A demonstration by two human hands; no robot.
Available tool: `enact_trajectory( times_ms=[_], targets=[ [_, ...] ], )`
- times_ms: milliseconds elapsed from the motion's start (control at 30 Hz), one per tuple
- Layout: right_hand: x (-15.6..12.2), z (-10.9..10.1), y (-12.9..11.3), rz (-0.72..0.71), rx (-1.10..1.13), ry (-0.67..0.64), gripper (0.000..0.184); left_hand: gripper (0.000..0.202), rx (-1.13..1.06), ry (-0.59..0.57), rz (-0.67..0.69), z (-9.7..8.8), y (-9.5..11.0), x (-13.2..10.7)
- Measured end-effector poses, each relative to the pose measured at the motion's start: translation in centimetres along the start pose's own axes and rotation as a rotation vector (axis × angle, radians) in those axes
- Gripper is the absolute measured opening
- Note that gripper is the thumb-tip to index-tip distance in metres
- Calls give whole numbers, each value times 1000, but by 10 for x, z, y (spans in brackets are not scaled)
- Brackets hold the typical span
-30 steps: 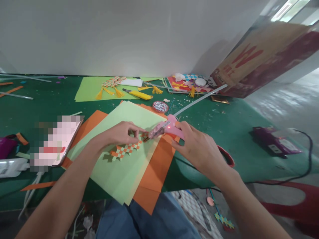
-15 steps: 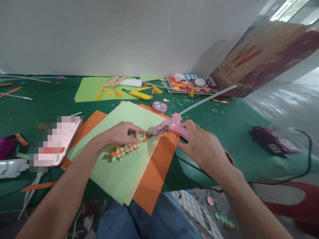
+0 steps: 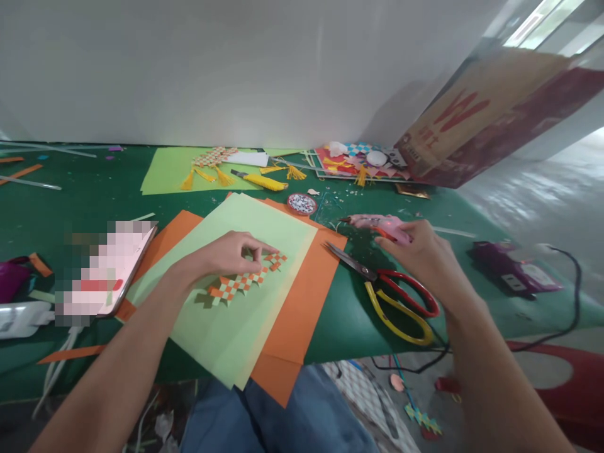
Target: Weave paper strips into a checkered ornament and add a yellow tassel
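My left hand [image 3: 236, 251] is closed in a pinch at the upper edge of an orange and green woven paper piece [image 3: 236, 285], its index finger stretched along the far end. Beneath it lie light green paper sheets [image 3: 212, 340], stacked over orange sheets [image 3: 292, 321]. Away to the right, my right hand [image 3: 419, 258] grips a pink hot glue gun [image 3: 377, 223] by its handle, nozzle pointing left just above the table. A red light glows on the gun's side. Scissors [image 3: 372, 277] with one red and one yellow handle lie below the gun.
A small dish of beads [image 3: 302, 203] and a yellow utility knife [image 3: 264, 181] lie behind the sheets. A phone [image 3: 113, 270] rests at left. Back right stands a paper bag [image 3: 472, 119]. A black cord [image 3: 578, 283] runs along the right side from a purple packet [image 3: 519, 270].
My right hand has drawn the glue gun away from the woven paper to the right, turning it flatter and uncovering the scissors. My left hand stays in place.
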State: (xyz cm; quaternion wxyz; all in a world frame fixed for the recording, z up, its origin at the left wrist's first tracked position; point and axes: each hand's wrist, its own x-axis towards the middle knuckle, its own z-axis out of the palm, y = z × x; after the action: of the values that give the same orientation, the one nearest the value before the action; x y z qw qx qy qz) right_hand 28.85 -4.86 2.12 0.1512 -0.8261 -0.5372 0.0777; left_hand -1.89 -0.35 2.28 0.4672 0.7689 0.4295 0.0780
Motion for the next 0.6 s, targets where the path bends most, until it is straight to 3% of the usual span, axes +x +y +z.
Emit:
enact_trajectory(
  times_ms=[200, 333, 467, 533, 600],
  targets=[
    [1, 6, 9, -33, -177, -36, 49, 9, 24, -4, 0, 0, 0, 1],
    [-8, 10, -2, -228, -305, 117, 46, 9, 34, 11, 11, 0, 0, 1],
    [-16, 18, -36, -515, -181, 216, 33, 11, -19, 45, 31, -2, -1, 1],
    [-18, 24, -57, -683, -104, 131, 30, 14, -53, 56, 45, -4, -2, 1],
    [-17, 32, -77, -882, -15, -89, 30, 16, -81, 54, 72, -5, -3, 2]
  ],
)
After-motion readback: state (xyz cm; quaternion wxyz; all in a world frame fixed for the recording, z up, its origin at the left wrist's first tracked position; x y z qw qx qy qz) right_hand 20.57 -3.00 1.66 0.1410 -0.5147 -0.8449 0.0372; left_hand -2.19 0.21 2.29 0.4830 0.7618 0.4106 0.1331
